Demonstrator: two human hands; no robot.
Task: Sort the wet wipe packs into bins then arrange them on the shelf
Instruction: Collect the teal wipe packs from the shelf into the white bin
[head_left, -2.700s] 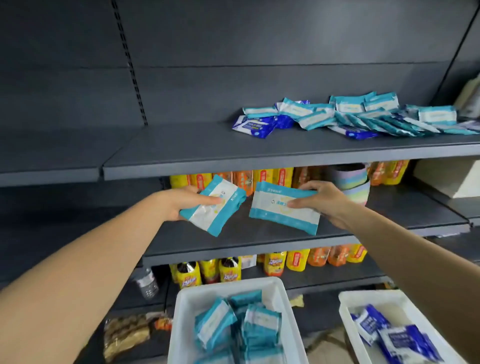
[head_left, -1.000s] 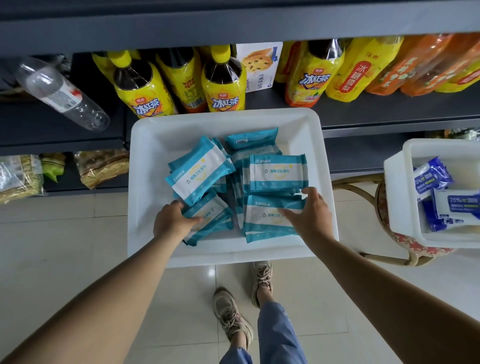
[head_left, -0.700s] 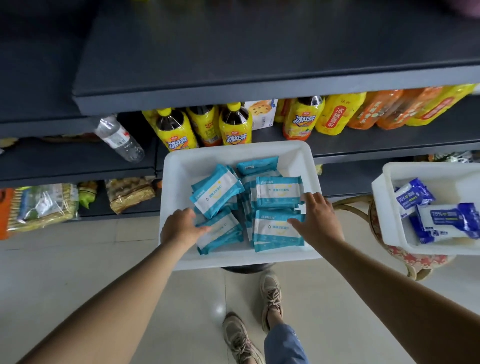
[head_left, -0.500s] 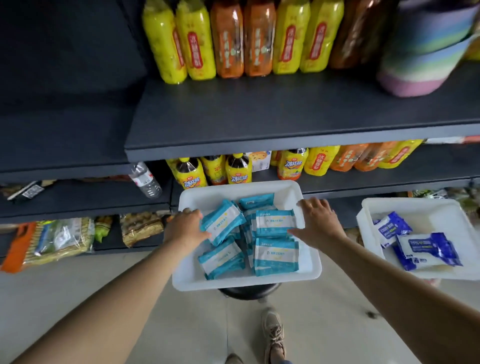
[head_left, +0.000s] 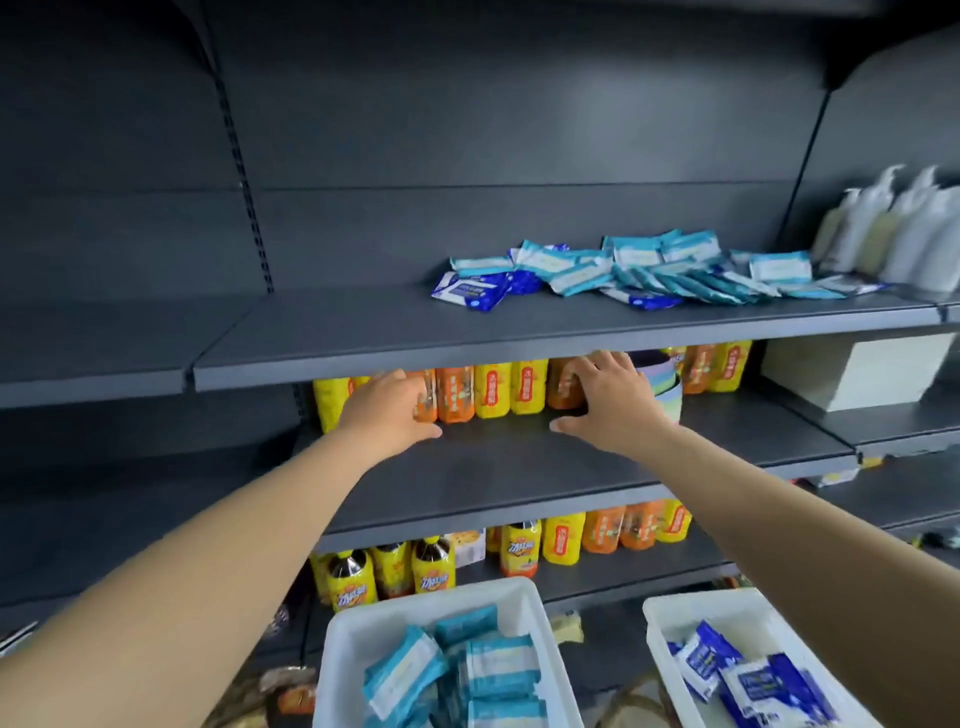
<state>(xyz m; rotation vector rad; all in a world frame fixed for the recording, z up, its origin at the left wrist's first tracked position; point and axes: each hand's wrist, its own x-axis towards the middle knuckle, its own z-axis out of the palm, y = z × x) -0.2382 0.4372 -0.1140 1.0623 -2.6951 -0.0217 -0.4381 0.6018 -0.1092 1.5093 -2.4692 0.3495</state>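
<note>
Shelving (head_left: 467, 332) dark grey, wipe packs (head_left: 639, 270) heaped, bottles (head_left: 488, 389) beneath

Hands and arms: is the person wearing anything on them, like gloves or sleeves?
No. The left hand and the right hand are bare, with no gloves. No rings, watch or bracelets show. Both forearms are bare too; no sleeve comes into view. The picture is a little blurred, so tiny things could be missed.

teal wipe packs (head_left: 457, 670) piled in left white bin (head_left: 358, 639), blue packs (head_left: 748, 675) in right bin (head_left: 670, 623), mixed pile (head_left: 639, 275) on upper shelf (head_left: 363, 332)
</note>
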